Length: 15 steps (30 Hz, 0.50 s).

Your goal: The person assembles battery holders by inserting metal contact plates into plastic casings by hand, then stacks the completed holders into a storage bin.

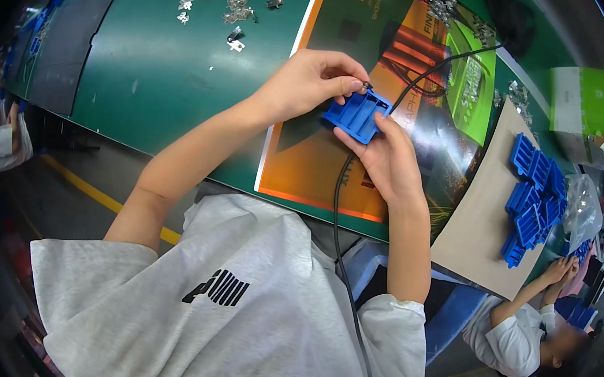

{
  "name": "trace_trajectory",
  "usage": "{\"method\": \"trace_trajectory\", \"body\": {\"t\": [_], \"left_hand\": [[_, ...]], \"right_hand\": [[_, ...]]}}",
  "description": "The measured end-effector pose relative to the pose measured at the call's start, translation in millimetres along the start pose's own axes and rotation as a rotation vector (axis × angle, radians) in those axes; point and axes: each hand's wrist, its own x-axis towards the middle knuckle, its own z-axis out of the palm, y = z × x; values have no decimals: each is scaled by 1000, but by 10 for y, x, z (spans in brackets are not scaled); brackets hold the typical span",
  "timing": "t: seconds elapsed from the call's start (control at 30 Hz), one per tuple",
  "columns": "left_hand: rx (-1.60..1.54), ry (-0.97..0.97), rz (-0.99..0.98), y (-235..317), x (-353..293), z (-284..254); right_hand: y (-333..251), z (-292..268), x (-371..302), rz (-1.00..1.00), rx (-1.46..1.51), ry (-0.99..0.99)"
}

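Note:
My right hand (392, 160) grips a blue plastic holder (358, 118) with several long parallel slots, thumb on its right side and fingers beneath. It is tilted above the printed sheet. My left hand (305, 84) is closed in a pinch at the holder's far edge, thumb against forefinger. Between those fingertips is a small metal piece (364, 87), partly hidden, touching or very near the rim. Whether the piece sits in a slot I cannot tell.
Small metal clips (238, 7) lie scattered on the green table (146, 62). A black cable (338, 192) crosses the printed sheet (303, 174). At right, blue holders (532, 202) pile on brown cardboard (471, 228), beside a clear plastic bag (583, 207). Another person (522, 337) works there.

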Motion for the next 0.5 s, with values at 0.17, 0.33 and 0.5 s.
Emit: {"method": "trace_trajectory", "body": {"t": [0.17, 0.33, 0.5], "left_hand": [[535, 174, 339, -12, -62, 129], [610, 158, 544, -86, -68, 169], [677, 167, 593, -77, -90, 197]], "right_hand": [[43, -5, -7, 22, 14, 2], [83, -26, 8, 28, 22, -6], [118, 16, 16, 33, -39, -51]]}}
